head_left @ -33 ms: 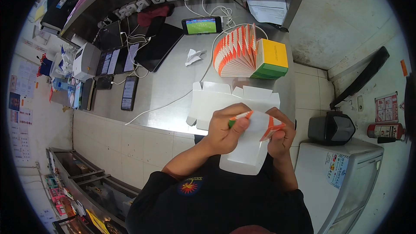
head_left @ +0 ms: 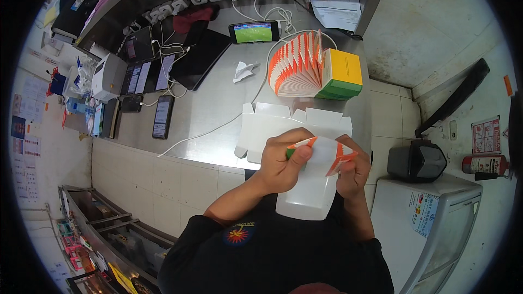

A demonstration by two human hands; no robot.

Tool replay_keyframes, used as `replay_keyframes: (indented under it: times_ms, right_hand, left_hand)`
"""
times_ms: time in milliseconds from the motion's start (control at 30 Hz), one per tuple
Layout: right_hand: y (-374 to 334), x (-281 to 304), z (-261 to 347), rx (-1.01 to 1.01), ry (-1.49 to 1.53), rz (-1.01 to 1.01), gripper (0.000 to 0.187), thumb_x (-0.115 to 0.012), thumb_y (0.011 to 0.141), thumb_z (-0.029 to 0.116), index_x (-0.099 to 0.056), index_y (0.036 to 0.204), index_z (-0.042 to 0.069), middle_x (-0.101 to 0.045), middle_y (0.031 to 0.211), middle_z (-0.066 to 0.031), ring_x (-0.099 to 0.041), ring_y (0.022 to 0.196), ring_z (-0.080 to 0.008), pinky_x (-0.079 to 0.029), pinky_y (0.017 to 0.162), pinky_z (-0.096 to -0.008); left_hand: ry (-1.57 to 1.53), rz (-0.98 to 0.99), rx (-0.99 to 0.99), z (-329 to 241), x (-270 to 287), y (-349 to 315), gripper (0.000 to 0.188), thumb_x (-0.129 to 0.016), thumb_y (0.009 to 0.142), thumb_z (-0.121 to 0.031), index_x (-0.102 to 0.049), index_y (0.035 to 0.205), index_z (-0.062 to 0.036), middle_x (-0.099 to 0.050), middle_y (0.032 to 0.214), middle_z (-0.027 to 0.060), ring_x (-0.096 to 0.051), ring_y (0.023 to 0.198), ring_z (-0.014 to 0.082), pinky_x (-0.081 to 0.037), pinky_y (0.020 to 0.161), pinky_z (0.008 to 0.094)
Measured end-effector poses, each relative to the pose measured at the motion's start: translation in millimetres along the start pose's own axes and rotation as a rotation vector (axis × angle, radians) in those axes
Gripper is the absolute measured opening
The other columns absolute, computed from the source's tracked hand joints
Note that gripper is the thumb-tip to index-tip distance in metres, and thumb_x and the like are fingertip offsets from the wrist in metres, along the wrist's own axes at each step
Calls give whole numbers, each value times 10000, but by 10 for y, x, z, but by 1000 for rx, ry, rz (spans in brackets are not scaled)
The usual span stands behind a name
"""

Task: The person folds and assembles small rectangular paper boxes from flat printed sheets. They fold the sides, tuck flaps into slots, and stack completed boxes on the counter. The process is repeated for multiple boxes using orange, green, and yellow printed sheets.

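A partly folded paper box point(head_left: 306, 196), white inside with orange and green print outside, is held in front of my chest. My left hand point(head_left: 283, 160) grips its left flap, thumb on the inner face. On the other side my right hand point(head_left: 353, 169) pinches an orange-and-white flap, its fingers curled over the edge. Just beyond my hands, an unfolded white box blank point(head_left: 267, 122) lies on the steel table point(head_left: 212, 114) near its front edge. Behind that stands a fanned stack of folded orange-and-white boxes point(head_left: 294, 68), against a yellow-and-green stack point(head_left: 342, 76).
A phone point(head_left: 254, 32) showing a green field leans at the back, near crumpled paper point(head_left: 245, 71). Another phone point(head_left: 162, 116), a black laptop point(head_left: 201, 60) and white cables occupy the left. A white freezer point(head_left: 414, 228) and a dark bin point(head_left: 417, 161) stand to my right.
Both hands stay on the box. The flaps under my fingers have tilted slightly inward, and my left hand has shifted a little.
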State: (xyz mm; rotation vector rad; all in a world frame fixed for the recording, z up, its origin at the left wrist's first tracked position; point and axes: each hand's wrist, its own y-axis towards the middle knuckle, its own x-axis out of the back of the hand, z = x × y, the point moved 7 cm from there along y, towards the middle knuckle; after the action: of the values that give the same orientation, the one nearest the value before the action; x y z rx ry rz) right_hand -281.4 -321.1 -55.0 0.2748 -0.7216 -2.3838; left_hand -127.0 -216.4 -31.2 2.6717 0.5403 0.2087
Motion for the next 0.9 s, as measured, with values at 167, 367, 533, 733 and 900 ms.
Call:
replay_keyframes:
  times_ms: [167, 367, 533, 733, 900]
  right_hand:
    - [-115, 177, -33, 21, -233, -126, 532, -641, 1161, 407, -716, 926, -65, -666, 792, -112, -593, 690, -179, -433, 609, -318]
    - [-278, 309, -234, -203, -252, -181, 525, -609, 1175, 434, -706, 990, -48, -701, 884, -53, -622, 801, -115, -467, 704, -307]
    - [-425, 162, -438, -283, -45, -78, 405, -563, 1196, 314, -713, 1151, -60, -743, 1082, -80, -659, 945, -126, -511, 823, -302]
    - [-592, 226, -671, -549, 247, -56, 377, -583, 1164, 254, -703, 1311, -72, -766, 1229, -110, -712, 1072, -156, -552, 939, -326]
    - [-769, 24, -719, -848, 706, 166, 779, -756, 1029, 417, -488, 1600, -40, -637, 1532, -149, -652, 1379, -271, -517, 1162, -426]
  left_hand:
    - [-23, 128, 53, 188, -74, 39, 430, -618, 1174, -343, -752, 1126, 63, -734, 1028, 165, -696, 891, 303, -551, 786, 407]
    - [105, 177, 194, 318, -110, -72, 269, -670, 1124, -189, -769, 1077, 56, -749, 1141, 203, -709, 1057, 386, -568, 936, 460]
    - [151, 85, 88, 115, -35, -50, 267, -666, 1131, -166, -763, 1030, 62, -756, 1117, 196, -727, 1024, 338, -573, 891, 426]
    - [62, -51, 250, 258, -16, -120, 224, -717, 1096, -147, -647, 1166, 54, -715, 1169, 180, -753, 960, 224, -603, 769, 345]
    - [-139, -280, -54, 170, 66, -149, 544, -768, 1010, -57, -392, 1403, -22, -577, 1331, 198, -720, 949, 214, -608, 763, 320]
